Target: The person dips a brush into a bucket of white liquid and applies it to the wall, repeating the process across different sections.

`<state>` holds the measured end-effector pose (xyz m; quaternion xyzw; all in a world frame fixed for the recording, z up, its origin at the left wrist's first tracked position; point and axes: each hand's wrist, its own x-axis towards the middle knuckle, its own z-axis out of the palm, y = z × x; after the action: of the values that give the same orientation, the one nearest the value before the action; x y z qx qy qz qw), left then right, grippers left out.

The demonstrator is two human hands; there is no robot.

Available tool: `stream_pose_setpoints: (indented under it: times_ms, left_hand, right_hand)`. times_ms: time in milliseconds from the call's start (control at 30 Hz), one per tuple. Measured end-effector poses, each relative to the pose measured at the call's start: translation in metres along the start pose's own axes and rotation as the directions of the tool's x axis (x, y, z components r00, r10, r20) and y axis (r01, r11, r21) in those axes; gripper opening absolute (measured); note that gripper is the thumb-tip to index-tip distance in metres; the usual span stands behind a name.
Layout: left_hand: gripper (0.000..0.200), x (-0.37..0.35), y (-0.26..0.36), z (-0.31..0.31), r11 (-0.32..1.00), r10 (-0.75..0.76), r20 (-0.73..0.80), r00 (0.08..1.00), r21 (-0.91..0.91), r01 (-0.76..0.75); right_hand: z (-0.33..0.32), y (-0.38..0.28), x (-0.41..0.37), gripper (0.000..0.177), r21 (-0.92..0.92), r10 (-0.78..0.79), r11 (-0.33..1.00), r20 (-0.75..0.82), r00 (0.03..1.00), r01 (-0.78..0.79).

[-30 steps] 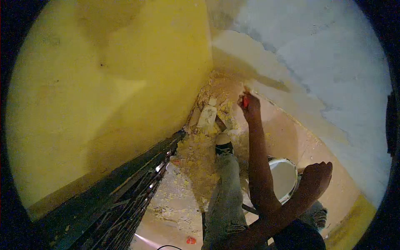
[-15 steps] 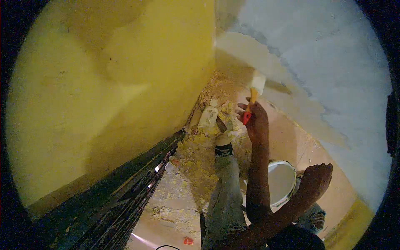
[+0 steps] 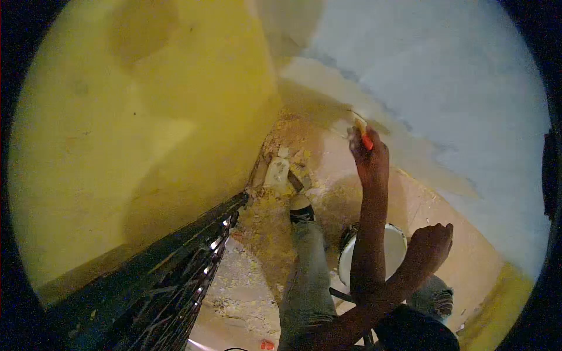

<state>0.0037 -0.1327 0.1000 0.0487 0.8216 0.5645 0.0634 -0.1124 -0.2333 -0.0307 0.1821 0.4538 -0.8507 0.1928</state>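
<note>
My right hand [image 3: 369,153] is closed around the red and yellow handle of a brush-like tool [image 3: 360,124], whose pale head is near the lower part of the blue-white wall [image 3: 421,76]. My left hand [image 3: 432,244] is a fist to the lower right, its forearm crossing over my right arm. Whatever it may hold is hidden. A round white bucket [image 3: 396,245] stands below, partly covered by my right forearm.
A yellow wall [image 3: 193,88] rises at left, above a dark slatted metal piece [image 3: 170,275]. Flakes and rubble [image 3: 257,234] cover the floor [image 3: 228,327] near my shoe [image 3: 302,212]. A small red object [image 3: 267,345] lies at the bottom edge.
The camera view has shifted. My right hand has moved up and right with the tool, whose head now looks narrower and tilted to the left. My left hand stays a fist.
</note>
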Motion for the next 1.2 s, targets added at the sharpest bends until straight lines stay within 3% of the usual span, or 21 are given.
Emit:
stream_pose_setpoints:
  times_ms: [67, 167, 233, 267, 333, 367, 400, 467, 533, 567, 667, 733, 767, 833, 867, 933, 1033, 1100, 1133, 1200]
  left_hand:
    - [0.02, 0.002, 0.003, 0.006, 0.998, 0.067, -0.017, 0.998, -0.006, -0.067]
    - [0.019, 0.004, 0.019, 0.004, 0.986, 0.155, -0.017, 0.988, -0.066, -0.156]
    - [0.02, 0.002, 0.03, -0.004, 0.944, 0.253, -0.076, 0.964, -0.197, -0.263]
    - [0.024, -0.001, 0.037, -0.011, 0.94, 0.236, -0.075, 0.969, -0.237, -0.247]
    - [0.019, -0.005, 0.045, -0.025, 0.933, 0.229, -0.096, 0.969, -0.261, -0.247]
    - [0.019, -0.003, 0.043, -0.02, 0.859, 0.281, -0.305, 0.91, -0.342, -0.38]
    - [0.018, -0.002, 0.046, -0.032, 0.875, 0.252, -0.239, 0.938, -0.358, -0.326]
    - [0.017, -0.009, 0.049, -0.033, 0.854, 0.088, -0.308, 0.947, -0.467, -0.231]
    - [0.018, -0.01, 0.057, -0.035, 0.772, -0.002, -0.39, 0.921, -0.586, -0.246]
    - [0.016, -0.005, 0.056, -0.032, 0.749, 0.036, -0.476, 0.878, -0.569, -0.339]
    - [0.014, -0.018, 0.07, -0.027, 0.666, -0.021, -0.484, 0.875, -0.66, -0.349]
    - [0.013, -0.044, 0.09, -0.03, 0.593, 0.055, -0.33, 0.942, -0.749, -0.296]
    - [0.013, -0.053, 0.101, -0.027, 0.597, 0.082, -0.341, 0.937, -0.736, -0.32]
    - [0.014, -0.073, 0.107, -0.023, 0.571, -0.044, -0.31, 0.95, -0.788, -0.23]
    - [0.014, -0.086, 0.11, -0.015, 0.597, -0.055, -0.361, 0.931, -0.759, -0.259]
    - [0.015, -0.127, 0.135, -0.004, 0.546, -0.236, -0.321, 0.917, -0.824, -0.148]
    - [0.017, -0.194, 0.142, 0.033, 0.514, -0.235, -0.36, 0.903, -0.834, -0.199]
    - [0.016, -0.222, 0.134, 0.048, 0.364, -0.278, -0.364, 0.889, -0.896, -0.253]
    - [0.016, -0.237, 0.131, 0.057, 0.373, -0.268, -0.368, 0.89, -0.892, -0.257]
    - [0.018, -0.254, 0.128, 0.071, 0.266, -0.214, -0.348, 0.913, -0.92, -0.288]
  right_hand:
    - [-0.001, -0.008, -0.034, 0.038, -0.044, -0.041, 0.998, 0.058, 0.997, 0.044]
    - [-0.007, -0.018, -0.082, 0.038, -0.1, 0.035, 0.995, 0.096, 0.995, -0.025]
    - [-0.021, -0.022, -0.108, 0.04, -0.243, 0.093, 0.968, 0.1, 0.991, -0.067]
    - [-0.037, -0.022, -0.119, 0.04, -0.24, 0.074, 0.97, 0.106, 0.992, -0.047]
    - [-0.073, -0.032, -0.139, 0.035, -0.325, 0.124, 0.939, 0.005, 0.992, -0.115]
    - [-0.087, -0.049, -0.154, 0.035, -0.325, 0.102, 0.941, 0.007, 0.995, -0.094]
    - [-0.099, -0.066, -0.171, 0.033, -0.397, 0.103, 0.913, -0.01, 0.995, -0.099]
    - [-0.122, -0.102, -0.206, 0.03, -0.53, 0.102, 0.841, -0.04, 0.994, -0.108]
    - [-0.136, -0.133, -0.24, 0.027, -0.649, 0.1, 0.751, -0.069, 0.993, -0.12]
    - [-0.139, -0.15, -0.257, 0.027, -0.651, 0.081, 0.752, -0.057, 0.995, -0.098]
    - [-0.152, -0.193, -0.31, 0.021, -0.578, -0.015, 0.814, -0.123, 0.992, -0.06]
    - [-0.156, -0.217, -0.354, 0.019, -0.576, -0.065, 0.817, -0.145, 0.987, -0.031]
    - [-0.159, -0.227, -0.374, 0.017, -0.568, -0.099, 0.823, -0.186, 0.978, -0.025]
    - [-0.177, -0.229, -0.389, 0.017, -0.564, -0.124, 0.826, -0.162, 0.979, 0.011]
    - [-0.183, -0.232, -0.399, 0.017, -0.576, -0.125, 0.817, -0.153, 0.98, 0.015]
    - [-0.188, -0.235, -0.425, 0.017, -0.54, -0.129, 0.841, -0.153, 0.98, 0.027]
    - [-0.204, -0.225, -0.467, 0.017, -0.387, -0.1, 0.921, -0.14, 0.985, 0.038]
    - [-0.198, -0.219, -0.481, 0.017, -0.367, -0.104, 0.928, -0.103, 0.989, 0.06]
    - [-0.197, -0.215, -0.492, 0.018, -0.35, -0.115, 0.933, -0.073, 0.991, 0.082]
    - [-0.189, -0.21, -0.506, 0.018, -0.362, -0.137, 0.926, -0.056, 0.989, 0.107]
